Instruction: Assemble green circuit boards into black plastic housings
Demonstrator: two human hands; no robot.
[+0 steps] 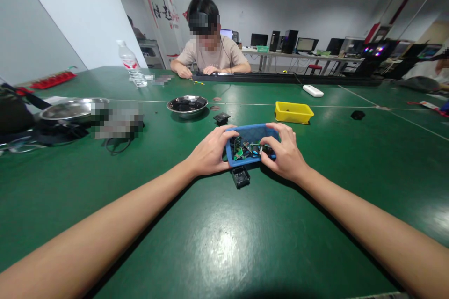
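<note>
Any slip by the left hand (210, 151) gripping the blue bin (256, 133) could spill parts (239, 154); the right hand (286, 156) pinches one inside.

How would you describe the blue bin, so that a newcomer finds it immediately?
On the large green table, look between the person's left hand and right hand. There is the blue bin, with small green and dark parts inside. Its blue colour separates it from the yellow bin farther away, to the right.

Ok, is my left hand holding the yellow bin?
No, your left hand holds the blue bin, while the yellow bin stands apart from it.
</note>
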